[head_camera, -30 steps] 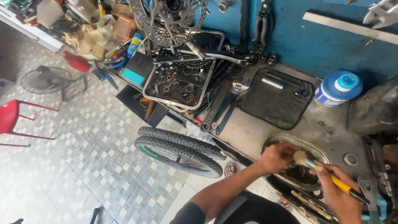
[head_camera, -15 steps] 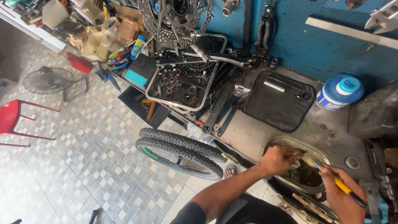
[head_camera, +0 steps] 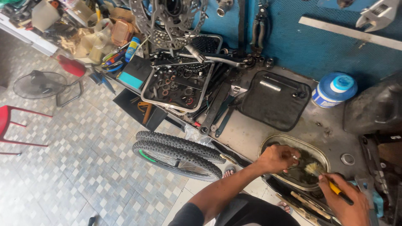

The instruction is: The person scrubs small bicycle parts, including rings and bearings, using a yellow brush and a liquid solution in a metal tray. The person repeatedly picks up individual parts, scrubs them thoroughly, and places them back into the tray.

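The left hand (head_camera: 277, 158) is curled shut around a small metal part (head_camera: 295, 157) (too small to identify), held over the near rim of an oval metal pan (head_camera: 322, 151) of dark liquid. The right hand (head_camera: 345, 202) grips the yellow handle of a brush (head_camera: 320, 175), whose pale bristles point into the pan just beside the part. The pan sits on a grimy workbench (head_camera: 247, 134). Behind it lie a black tool pouch (head_camera: 274, 100) and a blue-and-white tub (head_camera: 333, 90); further left, a wire tray (head_camera: 178, 86) of small parts. Two knobby tyres (head_camera: 178, 152) lean below the bench, above the tiled floor (head_camera: 75, 159).
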